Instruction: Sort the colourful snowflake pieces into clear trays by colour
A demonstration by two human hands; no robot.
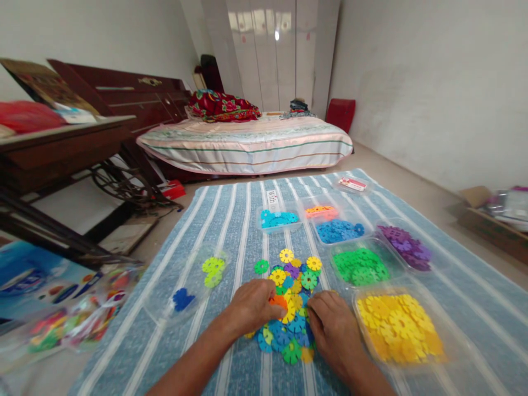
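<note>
Directly below my view, a loose pile of flat, flower-shaped plastic pieces point(291, 308) in mixed colours lies on a blue and white striped cloth point(231, 220) spread over the floor, near the cloth's front edge. Both my hands rest on the pile. My left hand point(253, 305) lies palm down with fingers curled over an orange piece point(279, 302); whether it actually grips it, I cannot tell. My right hand point(336, 327) is also palm down, fingers bent onto the pieces at the pile's right side, and its grip is likewise unclear.

Just right of the pile sits a clear tray of yellow pieces point(398, 327). Behind it are trays of green pieces point(361, 265), purple pieces point(406, 246), blue pieces point(339, 231), orange pieces point(319, 210) and light blue pieces point(278, 218). Left of the pile, a clear tray point(187, 283) holds a few lime and dark blue pieces. Beyond the cloth's far edge stands a bed point(247, 143) with a striped cover.
</note>
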